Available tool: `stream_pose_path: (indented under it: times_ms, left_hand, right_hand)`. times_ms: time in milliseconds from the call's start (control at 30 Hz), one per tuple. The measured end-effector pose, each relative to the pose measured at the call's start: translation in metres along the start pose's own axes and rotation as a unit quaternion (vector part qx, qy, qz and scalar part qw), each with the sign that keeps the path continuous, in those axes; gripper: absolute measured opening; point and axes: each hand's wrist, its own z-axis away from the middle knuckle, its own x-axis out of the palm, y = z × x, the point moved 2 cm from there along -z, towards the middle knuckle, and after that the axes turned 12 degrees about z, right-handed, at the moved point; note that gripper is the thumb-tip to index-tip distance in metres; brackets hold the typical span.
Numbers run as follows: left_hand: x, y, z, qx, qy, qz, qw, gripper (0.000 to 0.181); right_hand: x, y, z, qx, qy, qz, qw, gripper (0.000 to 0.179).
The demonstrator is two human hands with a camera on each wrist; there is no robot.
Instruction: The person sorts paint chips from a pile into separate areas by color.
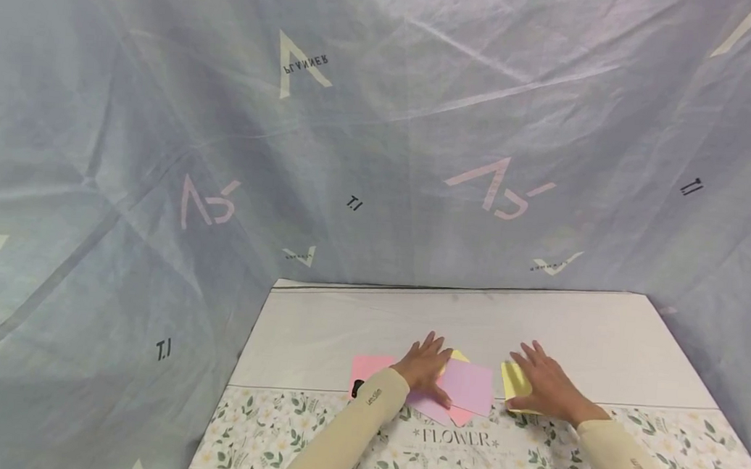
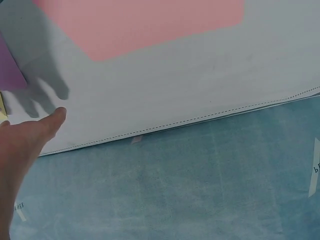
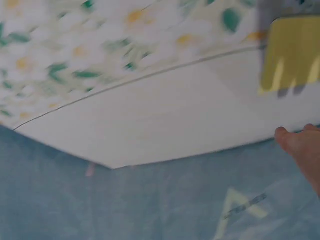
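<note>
In the head view my left hand (image 1: 427, 367), fingers spread, reaches over overlapping sheets of coloured paper. Beside it lies a purple sheet (image 1: 469, 386), with a yellow sheet (image 1: 460, 355) peeking out behind and a pink corner (image 1: 461, 416) in front. A separate pink sheet (image 1: 368, 368) is left of that hand, partly covered by the sleeve. My right hand (image 1: 546, 387) spreads its fingers over a yellow sheet (image 1: 514, 382), hiding its right part. Finger shadows fall on the yellow sheet (image 3: 292, 55) in the right wrist view. Neither hand grips anything.
The table (image 1: 343, 319) has a pale cover with a floral band (image 1: 290, 432) printed "FLOWER" along the front. Bluish printed fabric (image 1: 387, 155) hangs behind the table and at both sides. A small black object (image 1: 357, 388) shows beside the left sleeve.
</note>
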Motion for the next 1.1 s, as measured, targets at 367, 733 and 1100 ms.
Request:
stream_pose_path:
  times_ms: [367,733,1100]
  left_hand:
    - [0.004,-0.001,-0.001,0.008,-0.001,-0.009,0.9999,0.118]
    - [0.007,-0.002,0.001,0.014,0.027,-0.012,0.9995,0.113]
    - [0.009,-0.003,0.0,0.009,0.033,-0.013,0.9993,0.111]
  right_hand:
    - [0.03,-0.032,-0.009,0.007,-0.018,0.005,0.9998,0.096]
    - [0.038,-0.034,-0.013,0.024,-0.012,0.036,0.999,0.101]
    - [0.037,-0.034,-0.014,0.033,-0.027,0.01,0.999,0.101]
